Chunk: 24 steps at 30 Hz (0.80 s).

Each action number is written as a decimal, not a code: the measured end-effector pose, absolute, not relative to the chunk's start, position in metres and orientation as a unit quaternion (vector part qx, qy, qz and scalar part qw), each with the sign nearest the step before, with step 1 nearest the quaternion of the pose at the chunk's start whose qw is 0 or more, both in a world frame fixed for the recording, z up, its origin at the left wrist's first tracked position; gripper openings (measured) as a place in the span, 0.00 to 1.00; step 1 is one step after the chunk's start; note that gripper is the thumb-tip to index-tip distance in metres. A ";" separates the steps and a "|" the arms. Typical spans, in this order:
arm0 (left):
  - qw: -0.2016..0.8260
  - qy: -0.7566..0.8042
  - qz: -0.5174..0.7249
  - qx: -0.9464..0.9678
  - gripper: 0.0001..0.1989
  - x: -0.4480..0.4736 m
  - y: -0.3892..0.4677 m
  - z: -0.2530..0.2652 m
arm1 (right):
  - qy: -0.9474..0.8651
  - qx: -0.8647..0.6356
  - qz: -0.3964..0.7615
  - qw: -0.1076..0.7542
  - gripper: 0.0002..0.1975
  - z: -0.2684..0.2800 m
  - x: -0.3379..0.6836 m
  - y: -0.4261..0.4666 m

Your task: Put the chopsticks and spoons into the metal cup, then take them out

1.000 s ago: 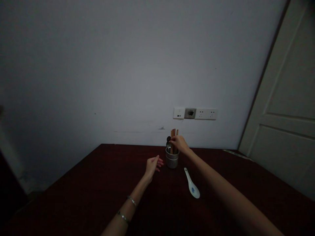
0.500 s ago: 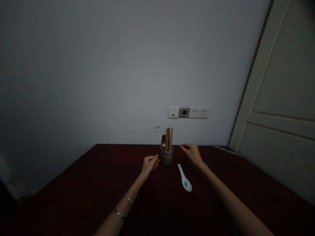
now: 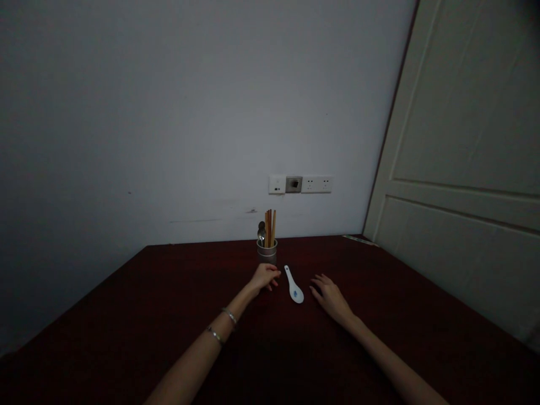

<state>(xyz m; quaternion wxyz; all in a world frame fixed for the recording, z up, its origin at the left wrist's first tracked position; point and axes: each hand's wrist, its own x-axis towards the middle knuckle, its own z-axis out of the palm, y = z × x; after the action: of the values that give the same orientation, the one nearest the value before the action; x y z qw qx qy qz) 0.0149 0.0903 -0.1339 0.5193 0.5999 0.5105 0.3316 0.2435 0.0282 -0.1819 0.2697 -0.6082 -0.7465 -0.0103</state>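
Resting empty on table [image 3: 169, 315]: left hand [image 3: 264, 277] loosely curled, right hand [image 3: 329, 293] flat; spoon [image 3: 293, 286] between, cup [image 3: 267, 251] behind.

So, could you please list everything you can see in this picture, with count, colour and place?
table: one, dark red-brown, fills the lower half, set against the wall
metal cup: one, silver-grey, upright near the table's far edge
chopsticks: a bundle, count unclear, light brown, standing in the cup
metal spoon: at least one, grey, standing in the cup left of the chopsticks
ceramic spoon: one, white with a blue mark in the bowl, lying on the table between the hands
socket strip: one, white with a grey middle panel, on the wall
wall: one, pale grey, behind the table
door: one, off-white, right side
bracelets: two, silvery, on the left wrist
left hand: loosely curled, empty, before the cup
right hand: open, flat on the table, right of the ceramic spoon
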 end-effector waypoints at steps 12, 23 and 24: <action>0.492 0.547 0.296 0.609 0.10 0.059 0.115 -0.138 | -0.746 -0.618 -0.022 0.246 0.19 -0.175 0.238 0.023; 0.489 0.532 0.288 0.628 0.12 0.064 0.112 -0.137 | -0.740 -0.619 -0.008 0.264 0.18 -0.176 0.237 0.023; 0.490 0.527 0.289 0.632 0.12 0.064 0.111 -0.136 | -0.739 -0.619 -0.005 0.265 0.18 -0.176 0.237 0.023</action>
<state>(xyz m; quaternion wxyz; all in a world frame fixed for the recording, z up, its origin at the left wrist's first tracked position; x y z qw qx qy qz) 0.0641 0.1113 -0.1358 0.4896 0.6319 0.5266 0.2894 0.2372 0.0229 -0.1760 0.2650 -0.6191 -0.7392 -0.0053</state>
